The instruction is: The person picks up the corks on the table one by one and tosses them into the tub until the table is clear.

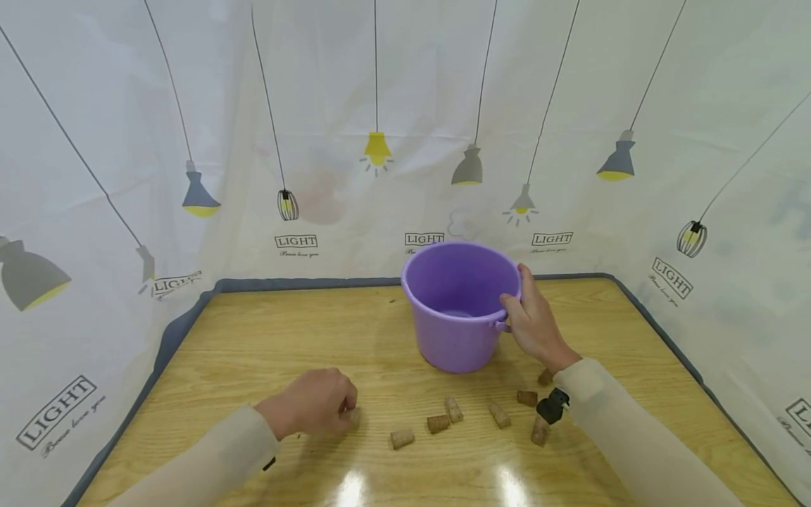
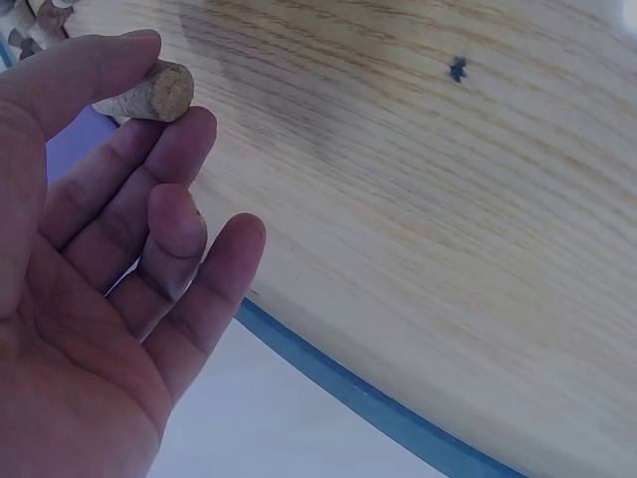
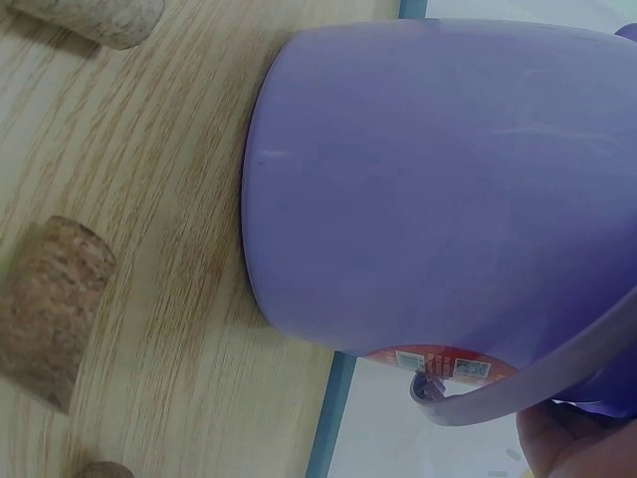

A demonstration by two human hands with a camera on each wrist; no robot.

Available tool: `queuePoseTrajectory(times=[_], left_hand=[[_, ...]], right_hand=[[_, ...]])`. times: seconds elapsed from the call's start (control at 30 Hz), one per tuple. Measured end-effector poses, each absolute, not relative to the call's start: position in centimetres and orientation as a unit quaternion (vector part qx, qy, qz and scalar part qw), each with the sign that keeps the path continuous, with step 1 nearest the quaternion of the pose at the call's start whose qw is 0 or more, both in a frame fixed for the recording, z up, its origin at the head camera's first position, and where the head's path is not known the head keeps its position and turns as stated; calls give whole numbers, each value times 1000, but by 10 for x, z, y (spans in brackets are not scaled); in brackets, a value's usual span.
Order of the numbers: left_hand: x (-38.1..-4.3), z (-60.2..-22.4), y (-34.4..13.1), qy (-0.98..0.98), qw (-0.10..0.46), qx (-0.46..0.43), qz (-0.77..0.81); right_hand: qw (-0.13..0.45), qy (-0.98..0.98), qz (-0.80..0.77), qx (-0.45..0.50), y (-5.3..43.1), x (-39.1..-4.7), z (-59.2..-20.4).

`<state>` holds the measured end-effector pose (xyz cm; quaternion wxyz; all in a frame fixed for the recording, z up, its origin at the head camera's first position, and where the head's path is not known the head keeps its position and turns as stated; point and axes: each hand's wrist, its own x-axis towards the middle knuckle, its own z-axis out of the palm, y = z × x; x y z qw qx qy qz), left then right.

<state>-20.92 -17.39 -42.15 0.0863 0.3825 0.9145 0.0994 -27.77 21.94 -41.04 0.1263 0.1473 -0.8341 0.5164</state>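
Observation:
A cork (image 2: 171, 93) is pinched between the thumb and fingers of my left hand (image 1: 317, 403), low over the wooden table at the left. My right hand (image 1: 537, 320) grips the rim of a purple bucket (image 1: 453, 341) on its right side, thumb over the inner edge. No objects show in the part of the bucket's inside that I can see. In the right wrist view, the bucket's handle (image 3: 557, 388) hangs down beside a red label, with a little of the right hand at the lower corner.
Several loose corks lie in front of the bucket, among them a pale cork (image 1: 402, 439) and a darker cork (image 1: 438, 423). Others lie under the right forearm. A sheet printed with lamps (image 1: 342, 232) rises along the back and sides of the table (image 1: 285, 331).

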Motion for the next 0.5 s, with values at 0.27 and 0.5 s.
queuePoseTrajectory(times=[0.27, 0.5], left_hand=[[-209, -416, -172, 915, 71, 384, 100], [-213, -415, -167, 916, 52, 384, 99]], right_hand=[[123, -833, 519, 147, 220, -277, -410], [125, -831, 520, 152, 219, -278, -410]])
